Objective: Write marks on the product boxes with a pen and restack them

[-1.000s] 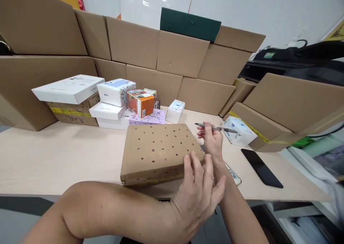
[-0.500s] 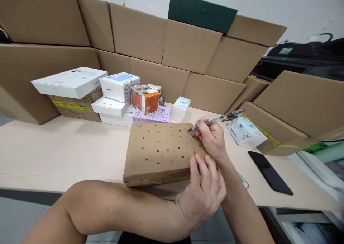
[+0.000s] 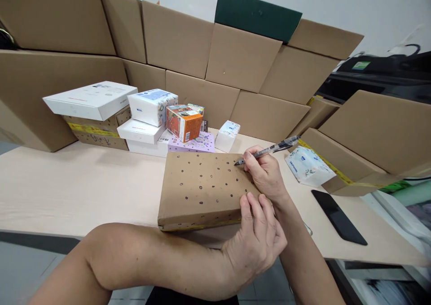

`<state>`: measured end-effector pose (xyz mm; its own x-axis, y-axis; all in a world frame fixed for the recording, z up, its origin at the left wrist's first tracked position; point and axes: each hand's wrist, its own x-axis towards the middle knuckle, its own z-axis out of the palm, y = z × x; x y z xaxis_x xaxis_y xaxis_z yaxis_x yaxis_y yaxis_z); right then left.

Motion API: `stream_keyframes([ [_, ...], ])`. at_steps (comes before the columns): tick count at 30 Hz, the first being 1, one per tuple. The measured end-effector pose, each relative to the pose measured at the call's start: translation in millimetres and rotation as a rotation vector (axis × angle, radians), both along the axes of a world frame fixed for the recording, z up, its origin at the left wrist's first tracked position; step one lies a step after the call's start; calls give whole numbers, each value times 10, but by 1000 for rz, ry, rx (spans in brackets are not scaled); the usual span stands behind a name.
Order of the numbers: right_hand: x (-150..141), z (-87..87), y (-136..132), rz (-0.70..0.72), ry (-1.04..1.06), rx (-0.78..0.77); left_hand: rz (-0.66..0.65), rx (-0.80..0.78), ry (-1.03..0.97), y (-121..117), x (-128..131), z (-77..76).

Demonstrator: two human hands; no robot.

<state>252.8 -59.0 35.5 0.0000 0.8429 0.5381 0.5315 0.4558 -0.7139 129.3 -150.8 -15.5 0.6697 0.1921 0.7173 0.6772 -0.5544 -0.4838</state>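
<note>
A brown cardboard box (image 3: 205,193) with small dark ovals drawn over its top lies near the table's front edge. My right hand (image 3: 266,172) is closed around a clear pen (image 3: 269,150) with a dark grip. The pen's tip is at the box's top, near the far right corner; whether it touches is hard to tell. My left hand (image 3: 257,231) reaches across from below and grips the box's near right corner, its fingertips bent over the top edge. The left thumb is hidden.
White boxes (image 3: 144,132), a tissue pack (image 3: 153,106), an orange box (image 3: 185,122) and a lilac box (image 3: 207,142) stand behind. A black phone (image 3: 338,216) lies on the right. Tall cardboard panels (image 3: 198,94) wall off the table's back.
The pen's rear end has shifted a little left and its tip remains by the same corner. The whole view has slid slightly. Both hands keep their grips.
</note>
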Motion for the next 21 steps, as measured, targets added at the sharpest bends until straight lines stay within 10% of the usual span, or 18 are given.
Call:
stream_keyframes([
  [10,-17,-32,15,-1,115,-5,-10,2,0,17,0,16],
  [15,74,-91,61,-244,413,66,14,12,31,7,-7,-12],
  [21,363,-254,100,-241,-77,-445,47,-13,90,45,-35,58],
])
